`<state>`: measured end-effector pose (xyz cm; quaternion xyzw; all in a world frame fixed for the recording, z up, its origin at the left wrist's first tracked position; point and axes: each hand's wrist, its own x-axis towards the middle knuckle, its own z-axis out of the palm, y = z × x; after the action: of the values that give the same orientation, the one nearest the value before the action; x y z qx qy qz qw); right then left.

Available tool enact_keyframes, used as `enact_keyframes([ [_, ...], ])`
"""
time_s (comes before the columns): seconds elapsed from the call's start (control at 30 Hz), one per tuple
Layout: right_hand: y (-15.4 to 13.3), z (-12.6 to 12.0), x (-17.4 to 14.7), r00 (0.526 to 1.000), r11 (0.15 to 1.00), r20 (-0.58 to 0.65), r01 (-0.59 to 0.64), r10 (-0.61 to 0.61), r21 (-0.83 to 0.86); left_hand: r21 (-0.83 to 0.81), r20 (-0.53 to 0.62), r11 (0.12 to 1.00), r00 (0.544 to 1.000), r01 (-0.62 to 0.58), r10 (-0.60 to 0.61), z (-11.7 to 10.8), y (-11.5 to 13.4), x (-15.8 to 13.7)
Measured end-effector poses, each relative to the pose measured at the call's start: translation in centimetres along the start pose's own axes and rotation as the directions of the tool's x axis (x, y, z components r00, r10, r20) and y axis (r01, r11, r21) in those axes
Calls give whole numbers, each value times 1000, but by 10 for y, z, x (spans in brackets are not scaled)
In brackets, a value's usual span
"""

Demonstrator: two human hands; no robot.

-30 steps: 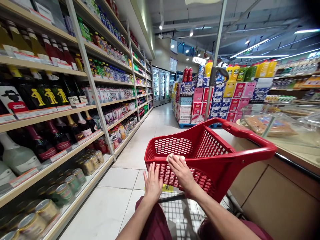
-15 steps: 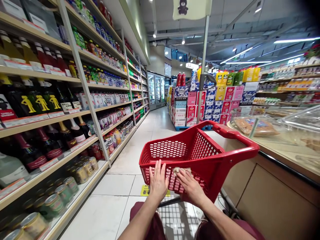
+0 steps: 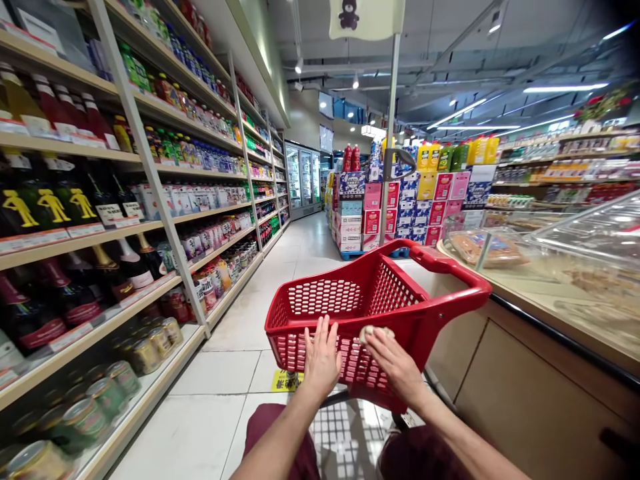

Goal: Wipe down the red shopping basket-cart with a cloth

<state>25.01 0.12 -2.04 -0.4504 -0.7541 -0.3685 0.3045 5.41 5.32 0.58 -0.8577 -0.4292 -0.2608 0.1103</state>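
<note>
A red plastic shopping cart (image 3: 320,297) stands in front of my knees, its perforated side turned towards me. My left hand (image 3: 321,353) rests on that side just below the rim, fingers stretched and spread, holding nothing. Farther right, my right hand (image 3: 395,360) presses a crumpled pale cloth (image 3: 373,333) against the cart's side near the upper edge. Most of the cloth is hidden under the fingers. The cart's basket shows no goods inside.
Shelves (image 3: 165,167) of bottles and cans line the left. A counter (image 3: 530,360) with packaged food stands close on the right. Stacked drink boxes (image 3: 383,207) and a metal pole (image 3: 392,120) rise beyond the cart. A yellow floor sticker (image 3: 283,381) lies beneath it.
My right hand and the cloth have slid right along the cart's side, towards the handle end. My left hand stays on the cart. The whole view has shifted slightly.
</note>
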Motion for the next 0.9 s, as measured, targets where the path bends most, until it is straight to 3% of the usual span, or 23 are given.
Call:
enact_keyframes([
  [0.13, 26, -12, 6, 992, 992, -64, -113, 110, -47, -20, -6, 999, 999, -43, 43, -1, 14, 7],
  [0.37, 36, -16, -39, 1000, 999, 11, 1, -1, -47, -24, -21, 995, 995, -101, 100, 0, 23, 10],
  [0.57, 64, -40, -19, 981, 976, -111, -175, 161, -131, -56, -5, 993, 995, -101, 101, 4, 30, 11],
  [0.73, 48, -27, -37, 998, 995, -4, -66, 66, -70, -54, 6, 994, 995, -97, 98, 4, 24, 6],
  [0.9, 30, -17, -5, 989, 992, -83, -123, 125, 28, -18, 9, 999, 999, -41, 42, 5, 7, -1],
])
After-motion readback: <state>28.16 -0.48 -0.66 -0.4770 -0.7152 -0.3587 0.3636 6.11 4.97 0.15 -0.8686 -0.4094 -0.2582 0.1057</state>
